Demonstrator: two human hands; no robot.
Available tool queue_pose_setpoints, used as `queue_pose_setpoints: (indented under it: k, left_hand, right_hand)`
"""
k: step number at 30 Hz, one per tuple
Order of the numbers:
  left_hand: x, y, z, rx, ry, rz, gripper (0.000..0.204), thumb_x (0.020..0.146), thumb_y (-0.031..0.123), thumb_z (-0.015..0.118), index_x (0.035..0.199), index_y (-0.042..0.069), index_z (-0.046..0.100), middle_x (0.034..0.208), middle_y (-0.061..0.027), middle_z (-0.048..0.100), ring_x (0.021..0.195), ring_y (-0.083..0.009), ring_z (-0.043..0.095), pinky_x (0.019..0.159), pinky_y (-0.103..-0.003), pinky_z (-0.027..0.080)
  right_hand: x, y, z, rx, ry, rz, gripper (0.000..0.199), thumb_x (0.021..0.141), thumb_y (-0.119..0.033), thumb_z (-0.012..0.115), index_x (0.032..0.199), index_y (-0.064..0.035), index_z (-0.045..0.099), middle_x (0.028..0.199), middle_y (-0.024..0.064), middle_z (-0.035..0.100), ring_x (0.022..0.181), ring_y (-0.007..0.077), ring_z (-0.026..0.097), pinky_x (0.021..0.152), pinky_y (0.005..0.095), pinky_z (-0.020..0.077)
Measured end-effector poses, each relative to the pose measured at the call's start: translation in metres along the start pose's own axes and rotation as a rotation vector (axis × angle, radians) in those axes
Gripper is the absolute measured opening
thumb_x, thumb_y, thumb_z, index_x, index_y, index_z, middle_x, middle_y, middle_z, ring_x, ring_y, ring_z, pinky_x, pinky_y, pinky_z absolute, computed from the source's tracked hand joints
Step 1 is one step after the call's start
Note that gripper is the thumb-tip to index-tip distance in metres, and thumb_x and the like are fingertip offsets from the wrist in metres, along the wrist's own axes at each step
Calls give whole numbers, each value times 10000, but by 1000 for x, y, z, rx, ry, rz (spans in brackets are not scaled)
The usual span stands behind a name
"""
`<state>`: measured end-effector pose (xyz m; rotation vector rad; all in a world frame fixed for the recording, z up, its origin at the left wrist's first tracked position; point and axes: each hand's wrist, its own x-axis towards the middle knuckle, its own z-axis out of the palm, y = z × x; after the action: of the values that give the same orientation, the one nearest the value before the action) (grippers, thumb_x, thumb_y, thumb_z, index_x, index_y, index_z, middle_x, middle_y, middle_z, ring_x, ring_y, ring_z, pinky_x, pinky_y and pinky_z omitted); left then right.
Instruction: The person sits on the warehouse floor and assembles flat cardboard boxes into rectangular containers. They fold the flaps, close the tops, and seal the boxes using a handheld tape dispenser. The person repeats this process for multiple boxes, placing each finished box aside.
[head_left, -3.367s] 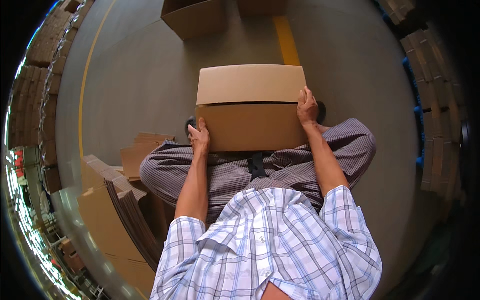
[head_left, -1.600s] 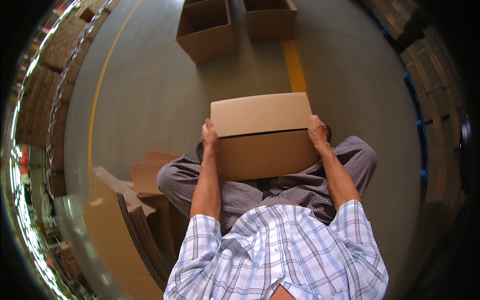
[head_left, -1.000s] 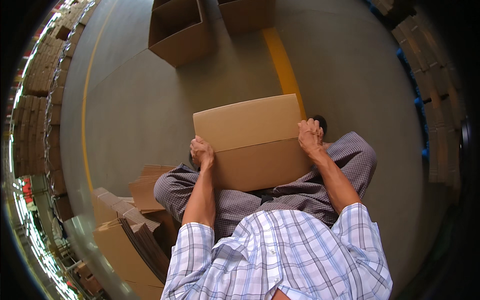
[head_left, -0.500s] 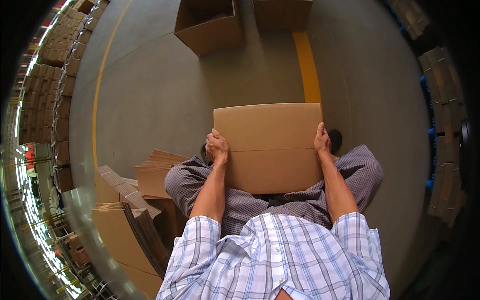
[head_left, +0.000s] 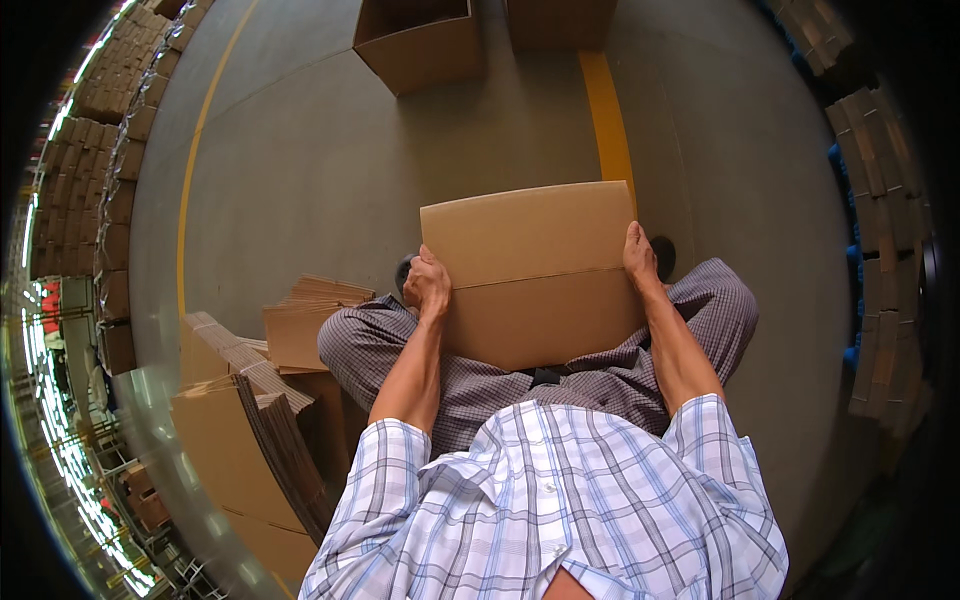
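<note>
A brown cardboard sheet (head_left: 535,240) with a crease across its middle leans up from my lap, its far edge slightly higher on the right. My left hand (head_left: 428,283) grips its left edge, fingers curled round the side. On the opposite edge, my right hand (head_left: 641,258) is closed with the thumb pointing up along the board. The near edge rests at my trousers (head_left: 480,395), between my bent knees. Whether the cardboard is a single layer or a flattened box, I cannot tell; its underside is hidden.
Folded cardboard stacks (head_left: 320,320) and bundled pieces (head_left: 240,350) lie left of my knee, beside a larger cardboard panel (head_left: 225,450). Ahead on the grey floor stand an open box (head_left: 425,55) and another box (head_left: 560,25). Piled cardboard (head_left: 880,170) lines the right side.
The cardboard sheet has tilted a little, its right side now higher, and both hands have shifted slightly up and left in the picture with it. The grip is unchanged.
</note>
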<state>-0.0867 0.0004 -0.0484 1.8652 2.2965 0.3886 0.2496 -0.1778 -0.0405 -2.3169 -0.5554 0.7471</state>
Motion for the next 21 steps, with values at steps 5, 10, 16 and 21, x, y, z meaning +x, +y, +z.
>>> queue_pose_setpoints:
  k: [5, 10, 16, 21]
  left_hand:
    - [2, 2, -8, 32, -33, 50, 590, 1006, 515, 337, 818, 56, 658, 759, -211, 688, 721, -435, 673, 667, -545, 531]
    - [1, 3, -15, 6, -107, 78, 546, 1021, 487, 312, 902, 79, 655, 857, -205, 698, 798, -430, 668, 715, -523, 521]
    - [3, 11, -18, 34, -152, 73, 408, 1017, 413, 370, 1129, 89, 589, 1048, -172, 670, 977, -382, 632, 815, -520, 474]
    - [0, 21, -13, 280, 99, 513, 494, 981, 355, 471, 1404, 103, 448, 1434, -161, 446, 1360, -336, 389, 1093, -545, 299]
  right_hand:
    - [-2, -10, 2, -60, 59, -5, 664, 1016, -562, 205, 1373, -83, 494, 1320, 229, 561, 1240, 444, 497, 1025, 462, 415]
    - [-4, -13, 4, -134, 132, 46, 649, 1016, -558, 208, 1325, -92, 538, 1273, 221, 594, 1184, 443, 540, 984, 487, 441]
    - [-5, -19, 7, -215, 185, 38, 610, 1018, -536, 224, 1245, -104, 590, 1174, 210, 647, 1082, 446, 592, 916, 502, 475]
    - [-7, -21, 9, -235, 229, 11, 578, 1025, -514, 228, 1198, -112, 605, 1111, 201, 671, 1027, 451, 609, 861, 514, 489]
